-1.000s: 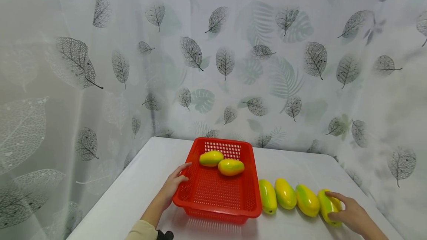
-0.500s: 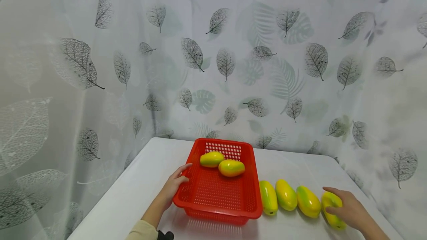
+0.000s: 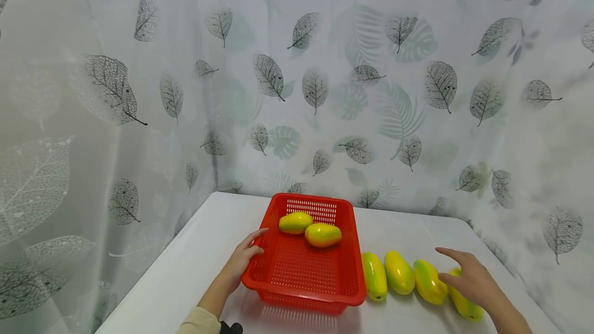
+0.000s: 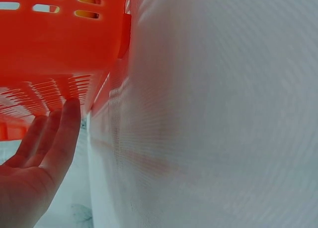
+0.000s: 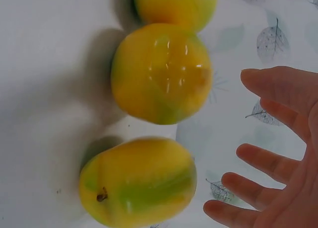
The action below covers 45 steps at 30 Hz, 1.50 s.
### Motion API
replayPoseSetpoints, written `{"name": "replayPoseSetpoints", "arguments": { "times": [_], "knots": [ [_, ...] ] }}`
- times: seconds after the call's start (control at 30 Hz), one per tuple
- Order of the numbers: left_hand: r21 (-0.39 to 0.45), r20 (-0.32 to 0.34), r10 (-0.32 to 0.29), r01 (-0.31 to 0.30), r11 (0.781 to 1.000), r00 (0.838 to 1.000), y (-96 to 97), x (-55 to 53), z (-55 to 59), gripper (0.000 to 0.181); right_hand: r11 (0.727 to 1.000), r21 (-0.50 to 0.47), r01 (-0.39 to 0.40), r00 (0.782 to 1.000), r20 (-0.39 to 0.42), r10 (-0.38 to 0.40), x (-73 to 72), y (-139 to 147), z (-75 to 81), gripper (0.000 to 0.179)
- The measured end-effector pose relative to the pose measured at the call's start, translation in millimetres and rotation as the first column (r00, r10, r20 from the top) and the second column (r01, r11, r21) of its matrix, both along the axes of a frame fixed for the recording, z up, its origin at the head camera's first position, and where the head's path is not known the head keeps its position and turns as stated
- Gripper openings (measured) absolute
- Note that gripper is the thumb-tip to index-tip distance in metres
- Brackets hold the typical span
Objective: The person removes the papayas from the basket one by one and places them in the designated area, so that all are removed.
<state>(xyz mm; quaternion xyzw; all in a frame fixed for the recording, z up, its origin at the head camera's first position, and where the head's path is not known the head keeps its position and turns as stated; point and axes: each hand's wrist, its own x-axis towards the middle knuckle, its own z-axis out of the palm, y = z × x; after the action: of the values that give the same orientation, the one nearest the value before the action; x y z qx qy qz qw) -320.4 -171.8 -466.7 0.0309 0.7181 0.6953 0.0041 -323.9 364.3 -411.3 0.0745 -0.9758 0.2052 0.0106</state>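
Observation:
My left hand (image 3: 240, 261) lies at the left side of a red plastic basket (image 3: 301, 272). In the left wrist view its straight fingers (image 4: 62, 138) touch the slotted outer wall. Two yellow-green papayas (image 3: 296, 222) (image 3: 323, 235) lie at the basket's far end. Right of the basket is a row of papayas (image 3: 374, 276) (image 3: 399, 272) (image 3: 429, 282) (image 3: 466, 303). My right hand (image 3: 473, 280) hovers over the rightmost one, partly hiding it. In the right wrist view the right hand (image 5: 278, 158) has spread fingers and holds nothing, apart from the papayas (image 5: 139, 183) (image 5: 161, 74).
Basket and papayas stand on a white table (image 3: 232, 215). A leaf-patterned curtain (image 3: 297, 92) hangs behind it and along both sides. The basket's right wall stands close to the leftmost papaya of the row.
My right hand has let go of the rightmost papaya, risen and shifted left with fingers spread. That papaya sits slightly farther right. The left hand and the basket have stayed put.

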Motion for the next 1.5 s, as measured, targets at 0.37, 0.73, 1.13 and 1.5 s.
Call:
{"name": "replayPoseSetpoints", "arguments": {
  "times": [0.37,0.73,1.13,1.5],
  "knots": [
    [0.015,0.0,-0.002,0.002,1.0,1.0,-0.1,1.8,0.2,0.055,1.0,-0.011,-0.009,1.0,-0.003,0.009,-7.4,-14.3,7.2,0.071],
    [0.017,-0.008,-0.01,0.01,1.0,1.0,-0.7,-0.2,0.3,0.057,0.999,-0.018,-0.033,0.998,-0.053,0.032,-11.7,-31.8,15.0,0.068],
    [0.01,-0.009,-0.037,0.037,0.999,0.999,-2.2,-1.3,-0.6,0.058,0.998,-0.05,-0.049,0.996,-0.082,0.044,-17.2,-57.3,22.6,0.068],
    [-0.002,-0.006,-0.031,0.031,1.0,0.999,-0.8,2.3,1.0,0.06,0.993,-0.065,-0.094,0.989,-0.123,0.085,-19.1,-74.9,25.8,0.065]
  ]
}}
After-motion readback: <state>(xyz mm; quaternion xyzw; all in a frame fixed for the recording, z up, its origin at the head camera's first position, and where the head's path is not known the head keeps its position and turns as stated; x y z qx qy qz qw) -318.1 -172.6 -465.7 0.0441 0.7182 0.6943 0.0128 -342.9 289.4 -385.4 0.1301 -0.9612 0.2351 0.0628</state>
